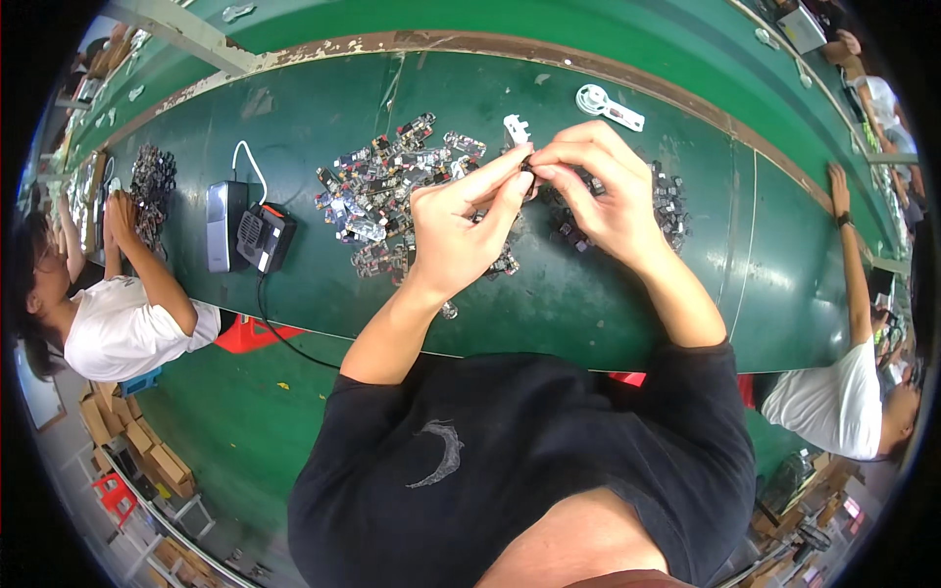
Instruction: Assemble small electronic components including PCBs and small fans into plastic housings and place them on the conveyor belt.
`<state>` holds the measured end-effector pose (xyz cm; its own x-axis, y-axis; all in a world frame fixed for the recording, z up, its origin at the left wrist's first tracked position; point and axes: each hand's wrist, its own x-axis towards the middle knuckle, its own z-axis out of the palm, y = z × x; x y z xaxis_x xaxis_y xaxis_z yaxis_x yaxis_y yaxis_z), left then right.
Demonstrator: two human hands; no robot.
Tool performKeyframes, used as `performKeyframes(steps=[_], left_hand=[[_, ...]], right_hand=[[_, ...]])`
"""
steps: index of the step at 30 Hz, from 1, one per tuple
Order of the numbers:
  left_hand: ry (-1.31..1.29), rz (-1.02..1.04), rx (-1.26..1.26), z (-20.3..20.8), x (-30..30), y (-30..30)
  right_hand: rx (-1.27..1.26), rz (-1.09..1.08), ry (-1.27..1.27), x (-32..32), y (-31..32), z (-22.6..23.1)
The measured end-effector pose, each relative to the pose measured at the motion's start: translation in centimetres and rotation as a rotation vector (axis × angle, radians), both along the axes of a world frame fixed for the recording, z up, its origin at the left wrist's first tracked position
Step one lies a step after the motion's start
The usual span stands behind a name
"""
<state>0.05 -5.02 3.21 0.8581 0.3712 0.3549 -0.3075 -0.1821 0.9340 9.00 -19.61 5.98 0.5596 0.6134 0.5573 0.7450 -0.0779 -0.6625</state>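
My left hand (463, 227) and my right hand (606, 194) meet above the green table (392, 323), each with thumb and fingers pinched together. Between their fingertips is a small dark part (527, 165), mostly covered, so its kind cannot be made out. Just beyond the fingertips shows a small white plastic piece (516, 128); whether it is held or lies on the table is unclear. A heap of small circuit boards (377, 181) spreads beside and partly behind my left hand. Small dark parts (671, 204) lie in another heap, partly hidden by my right hand.
A white plastic part with a round end (610, 108) lies toward the far edge. Left of the boards stand a grey-blue box (225, 227) and a black device (266, 238) with cables. Co-workers sit at left (137, 323) and right (833, 402); a dark heap (153, 191) lies far left.
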Motion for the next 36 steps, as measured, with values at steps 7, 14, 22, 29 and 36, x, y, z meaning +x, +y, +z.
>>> performKeyframes(steps=[7, 14, 22, 29, 36], left_hand=[[-0.011, -0.011, 0.056, 0.2, -0.4, 0.3], [-0.003, -0.021, 0.095, 0.8, -0.6, 0.5], [-0.017, -0.018, 0.059, 0.4, -0.8, 0.7], [-0.010, 0.017, 0.193, 0.4, -0.9, 1.0], [0.026, -0.069, -0.025, 0.5, -0.8, 0.7]], right_hand=[[-0.104, -0.045, -0.097, -0.7, -0.1, 0.7], [0.002, -0.032, -0.135, -0.4, 0.2, -0.2], [-0.025, -0.011, -0.085, -0.7, 0.5, -0.3], [-0.089, -0.020, -0.075, -0.9, 0.6, -0.7], [0.116, 0.022, 0.394, -1.1, 0.3, -0.8]])
